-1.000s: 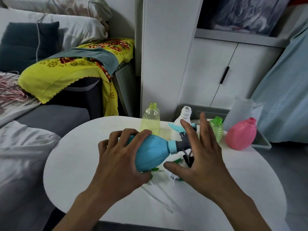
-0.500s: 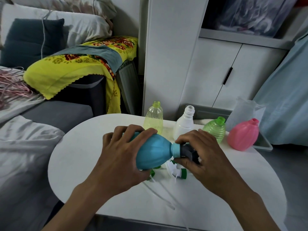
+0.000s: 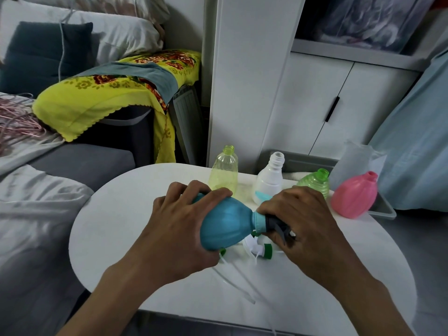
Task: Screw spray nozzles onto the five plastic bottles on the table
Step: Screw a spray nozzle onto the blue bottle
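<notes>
Both our hands grip: left hand [image 3: 179, 229] wraps blue bottle [image 3: 226, 225], right hand [image 3: 308, 229] pinches dark nozzle [image 3: 275, 225] (cross-threading likely if tilted).

1. One view only, from a wide-angle camera on the person's head, looking forward and down.
2. It sits close over a white table [image 3: 126, 221], whose near edge runs along the bottom of the frame; both forearms enter from the bottom corners.
3. The left hand [image 3: 184, 234] and right hand [image 3: 305, 229] meet just below mid-frame, very near the lens.
4. The view faces a white cabinet [image 3: 315, 103] beyond the table's far edge, with a sofa [image 3: 80, 163] at left and a blue curtain [image 3: 417, 137] at right.
5. Straight edges bow near the borders.
6. With no second view, no part of the scene is shared.
</notes>
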`<action>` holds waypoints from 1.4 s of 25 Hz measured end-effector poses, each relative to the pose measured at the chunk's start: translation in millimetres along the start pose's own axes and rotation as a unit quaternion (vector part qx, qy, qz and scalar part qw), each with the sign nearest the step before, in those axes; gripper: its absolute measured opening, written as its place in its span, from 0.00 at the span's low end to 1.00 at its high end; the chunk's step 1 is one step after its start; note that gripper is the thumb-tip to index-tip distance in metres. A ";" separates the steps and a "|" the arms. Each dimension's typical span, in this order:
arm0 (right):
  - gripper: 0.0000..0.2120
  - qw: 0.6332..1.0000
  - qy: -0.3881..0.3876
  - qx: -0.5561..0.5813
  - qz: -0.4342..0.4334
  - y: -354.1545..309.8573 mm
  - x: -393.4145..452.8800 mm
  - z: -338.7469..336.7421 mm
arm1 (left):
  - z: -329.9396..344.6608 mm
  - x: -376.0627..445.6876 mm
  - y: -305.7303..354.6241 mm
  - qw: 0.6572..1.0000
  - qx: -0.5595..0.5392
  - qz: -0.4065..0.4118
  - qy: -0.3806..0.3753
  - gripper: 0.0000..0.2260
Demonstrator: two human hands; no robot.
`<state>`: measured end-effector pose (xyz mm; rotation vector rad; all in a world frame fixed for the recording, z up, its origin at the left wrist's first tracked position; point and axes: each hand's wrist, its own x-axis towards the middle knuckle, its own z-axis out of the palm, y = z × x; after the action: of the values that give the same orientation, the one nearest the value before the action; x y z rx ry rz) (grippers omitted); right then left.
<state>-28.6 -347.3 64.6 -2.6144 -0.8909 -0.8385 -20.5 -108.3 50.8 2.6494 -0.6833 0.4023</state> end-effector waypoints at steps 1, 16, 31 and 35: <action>0.12 1.000 0.000 -0.014 -0.007 -0.5 0.0 0.1 | -1.3 0.2 0.1 1.000 -0.008 -0.003 -0.009 0.40; 0.13 0.960 -0.107 0.186 0.181 -2.1 -2.3 -7.1 | -1.2 -1.1 1.3 0.998 0.041 0.028 0.038 0.41; 0.24 0.564 0.017 0.702 0.434 8.9 5.4 -12.2 | -3.5 5.5 9.2 0.901 -0.409 -0.107 -0.093 0.35; 0.20 0.543 0.017 0.764 0.349 -5.4 1.0 2.4 | -2.7 6.3 16.2 0.813 -0.529 -0.121 -0.212 0.26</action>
<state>-30.3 -341.7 63.6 -1.0335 -0.1492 0.2242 -24.0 -122.9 60.0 1.6714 -0.4573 -0.5408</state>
